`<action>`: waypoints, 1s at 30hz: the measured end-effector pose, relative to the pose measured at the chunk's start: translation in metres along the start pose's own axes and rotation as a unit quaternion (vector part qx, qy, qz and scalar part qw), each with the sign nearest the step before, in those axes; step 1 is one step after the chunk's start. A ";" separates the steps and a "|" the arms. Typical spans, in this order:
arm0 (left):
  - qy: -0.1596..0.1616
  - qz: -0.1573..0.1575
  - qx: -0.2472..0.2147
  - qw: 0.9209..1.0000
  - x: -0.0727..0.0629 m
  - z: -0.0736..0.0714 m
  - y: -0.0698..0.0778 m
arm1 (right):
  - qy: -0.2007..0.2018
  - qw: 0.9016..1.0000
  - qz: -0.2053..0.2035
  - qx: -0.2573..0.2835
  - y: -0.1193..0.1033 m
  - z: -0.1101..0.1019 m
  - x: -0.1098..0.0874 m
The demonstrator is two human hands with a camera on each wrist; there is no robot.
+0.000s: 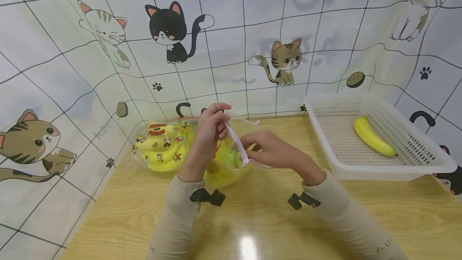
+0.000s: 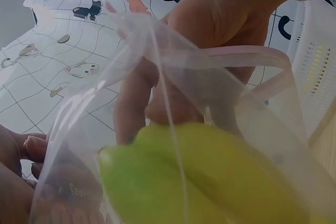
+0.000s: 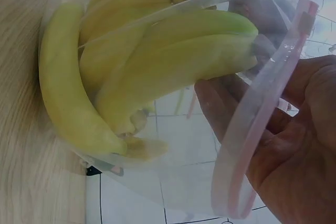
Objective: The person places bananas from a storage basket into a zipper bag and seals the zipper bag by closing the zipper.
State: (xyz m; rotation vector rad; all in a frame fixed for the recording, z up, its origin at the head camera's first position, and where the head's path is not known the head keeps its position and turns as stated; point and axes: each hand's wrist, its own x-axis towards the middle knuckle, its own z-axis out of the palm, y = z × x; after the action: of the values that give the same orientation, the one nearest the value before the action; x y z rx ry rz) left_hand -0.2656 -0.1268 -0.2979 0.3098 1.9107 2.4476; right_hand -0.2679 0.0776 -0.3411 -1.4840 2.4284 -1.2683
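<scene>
A clear zip bag (image 1: 164, 147) with printed cartoon figures lies on the table, its pink zip edge (image 1: 236, 141) raised and the mouth parted. Inside it are several yellow bananas (image 3: 79, 82), some with greenish tips. My left hand (image 1: 209, 127), fingers curled, pinches the bag at the far end of the zip edge. Through the mouth reaches my right hand (image 1: 272, 149), its fingertips (image 3: 210, 98) against a green-tipped banana (image 3: 194, 45) in the bag. In the left wrist view those same fingers (image 2: 131, 111) show through the clear plastic, above the banana.
To the right stands a white perforated basket (image 1: 393, 169) with a single banana (image 1: 373, 137) lying in it. The wooden table (image 1: 144, 208) meets a cat-patterned sheet (image 1: 227, 51) behind the bag and at both sides.
</scene>
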 end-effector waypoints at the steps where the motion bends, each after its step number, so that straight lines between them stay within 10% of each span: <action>1: 0.001 -0.002 0.003 1.000 0.000 0.001 0.000 | -0.001 1.000 0.000 0.007 0.001 0.001 0.000; 16: -0.002 -0.010 0.022 1.000 -0.004 0.009 -0.002 | 0.013 0.995 0.049 0.089 0.006 0.016 0.005; 30: -0.002 -0.004 0.024 1.000 -0.005 0.009 -0.003 | -0.031 0.996 0.060 0.057 0.006 0.018 0.006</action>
State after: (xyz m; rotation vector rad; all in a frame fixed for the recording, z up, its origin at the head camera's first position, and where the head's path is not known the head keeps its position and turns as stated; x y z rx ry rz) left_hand -0.2599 -0.1178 -0.2992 0.3066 1.9675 2.3976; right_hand -0.2683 0.0639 -0.3548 -1.3085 2.3254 -1.2932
